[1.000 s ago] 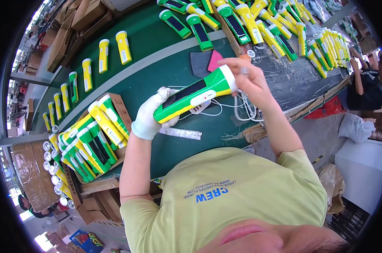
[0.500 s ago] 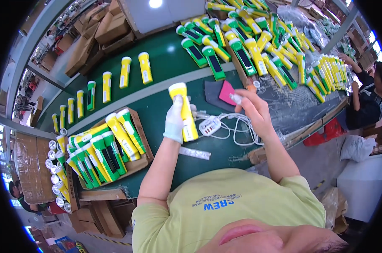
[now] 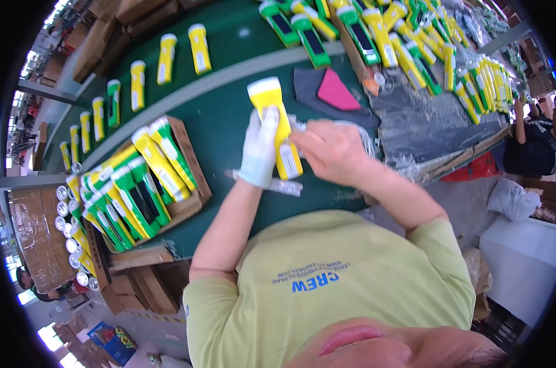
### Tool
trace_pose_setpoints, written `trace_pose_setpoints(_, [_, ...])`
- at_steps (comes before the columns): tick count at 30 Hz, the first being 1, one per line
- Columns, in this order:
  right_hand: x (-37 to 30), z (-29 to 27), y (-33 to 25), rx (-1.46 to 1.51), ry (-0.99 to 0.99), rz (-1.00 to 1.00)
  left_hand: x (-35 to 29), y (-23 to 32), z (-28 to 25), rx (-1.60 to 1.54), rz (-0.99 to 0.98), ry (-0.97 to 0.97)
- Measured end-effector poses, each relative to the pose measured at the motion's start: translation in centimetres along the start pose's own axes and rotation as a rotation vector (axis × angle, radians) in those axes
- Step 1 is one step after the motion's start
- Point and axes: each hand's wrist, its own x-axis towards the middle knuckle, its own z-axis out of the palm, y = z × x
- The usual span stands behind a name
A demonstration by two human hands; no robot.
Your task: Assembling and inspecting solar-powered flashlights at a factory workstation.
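A yellow flashlight (image 3: 267, 98) with a white head stands tilted in my left hand (image 3: 261, 142), which wears a white glove and is closed around its body. My right hand (image 3: 334, 150), bare, has its fingers pinched together against the right side of that flashlight. Whatever lies between those fingertips is hidden. Just beyond my right hand a pink cloth (image 3: 339, 92) rests on a dark grey cloth (image 3: 306, 86). A clear plastic strip (image 3: 285, 187) lies under the flashlight's lower end, and part of a white cable (image 3: 369, 140) shows behind my right hand.
On my left, a cardboard box (image 3: 191, 150) is packed with green and yellow flashlights. Beyond it, spaced flashlights (image 3: 166, 58) lie in a row on a green surface (image 3: 229, 46). More flashlights (image 3: 382, 43) are heaped at the far right, near another person (image 3: 531, 138).
My right hand has come from beside the pink cloth, where it pinched a small whitish piece, to the flashlight's side. The flashlight stays in my left hand. The whole view has shifted.
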Motion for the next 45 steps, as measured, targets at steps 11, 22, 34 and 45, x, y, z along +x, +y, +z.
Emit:
trace_pose_setpoints(11, [-4.4,1.3,-1.3,0.377,-0.482,0.055,0.7,4.6,1.2,-0.185,0.29,-0.224])
trace_pose_setpoints(22, [-2.6,0.6,0.0,1.443,-0.167,1.023,-0.4,0.9,0.9,-0.166,-0.035,-0.233])
trace_pose_setpoints(34, [-0.1,-1.4,1.1,0.833,0.076,0.585,-1.8,0.7,1.1,-0.407,-0.245,-0.191])
trace_pose_setpoints(45, [0.0,-1.1,0.9,0.452,0.174,0.251,-3.5,1.4,2.2,0.477,0.462,0.063])
